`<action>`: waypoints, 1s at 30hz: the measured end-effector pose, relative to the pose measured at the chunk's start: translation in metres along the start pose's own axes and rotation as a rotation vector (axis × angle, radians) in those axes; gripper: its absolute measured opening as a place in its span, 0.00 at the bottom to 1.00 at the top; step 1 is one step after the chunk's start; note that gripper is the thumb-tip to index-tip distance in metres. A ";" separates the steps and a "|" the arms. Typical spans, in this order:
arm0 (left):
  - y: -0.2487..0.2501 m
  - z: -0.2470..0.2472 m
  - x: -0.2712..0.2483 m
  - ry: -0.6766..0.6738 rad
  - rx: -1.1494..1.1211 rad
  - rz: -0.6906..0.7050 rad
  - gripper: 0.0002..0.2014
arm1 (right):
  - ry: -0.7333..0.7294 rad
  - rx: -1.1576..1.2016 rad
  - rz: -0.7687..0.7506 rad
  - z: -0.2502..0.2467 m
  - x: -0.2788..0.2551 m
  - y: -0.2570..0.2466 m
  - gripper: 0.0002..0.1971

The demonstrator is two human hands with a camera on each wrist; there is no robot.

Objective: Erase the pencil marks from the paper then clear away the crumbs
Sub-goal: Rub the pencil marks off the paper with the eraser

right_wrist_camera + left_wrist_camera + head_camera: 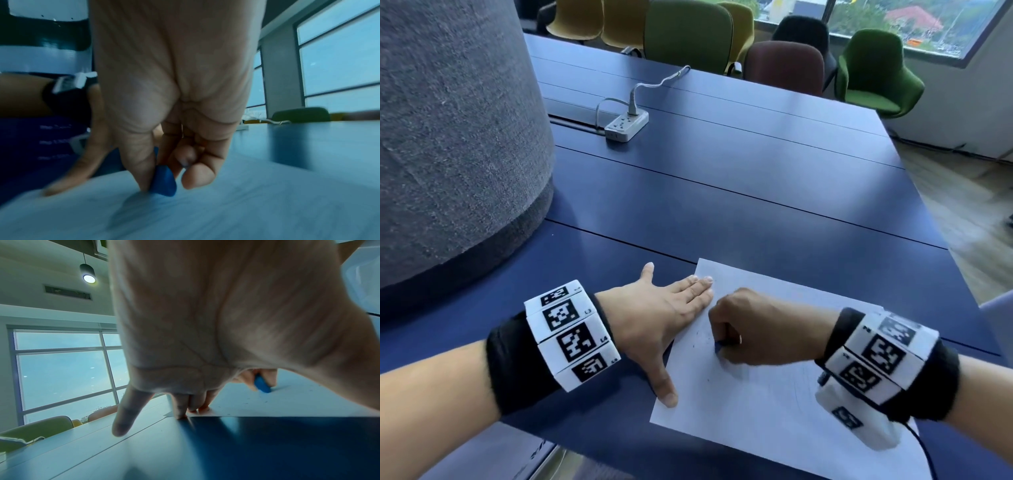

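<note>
A white sheet of paper [763,404] lies near the front edge of the dark blue table [722,192]. My left hand [657,322] lies flat with straight fingers, fingertips and thumb pressing on the sheet's left edge. My right hand [750,325] pinches a small blue eraser [717,346] between thumb and fingers, its tip down on the paper. The eraser [164,183] touches the sheet in the right wrist view, and the eraser [262,385] shows behind my left palm. Dark crumbs [702,334] speckle the paper left of the eraser. Faint pencil lines [799,390] curve near my right wrist.
A large grey felt-covered column [448,137] stands on the table's left. A white power strip [626,126] with its cable lies further back. Green, yellow and dark chairs [873,72] line the far side. The table's right edge drops to a wooden floor [969,212].
</note>
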State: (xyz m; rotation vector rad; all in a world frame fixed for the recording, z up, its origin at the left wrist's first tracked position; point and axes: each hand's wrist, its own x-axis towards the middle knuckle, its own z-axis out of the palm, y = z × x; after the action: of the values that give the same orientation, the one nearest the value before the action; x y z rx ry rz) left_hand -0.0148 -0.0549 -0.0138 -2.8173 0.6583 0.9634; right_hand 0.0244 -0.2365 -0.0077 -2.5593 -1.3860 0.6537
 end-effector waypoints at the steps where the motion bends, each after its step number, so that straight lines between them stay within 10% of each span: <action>1: 0.000 -0.001 0.000 0.000 -0.004 0.000 0.73 | 0.029 -0.016 0.031 -0.005 0.004 0.005 0.05; 30: 0.000 -0.002 -0.001 -0.010 0.008 -0.010 0.73 | 0.001 0.052 0.047 -0.004 0.000 0.002 0.03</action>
State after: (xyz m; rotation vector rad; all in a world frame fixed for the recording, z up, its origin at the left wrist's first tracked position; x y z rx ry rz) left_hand -0.0143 -0.0554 -0.0114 -2.8045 0.6452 0.9703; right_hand 0.0274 -0.2369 -0.0051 -2.5588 -1.2942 0.6865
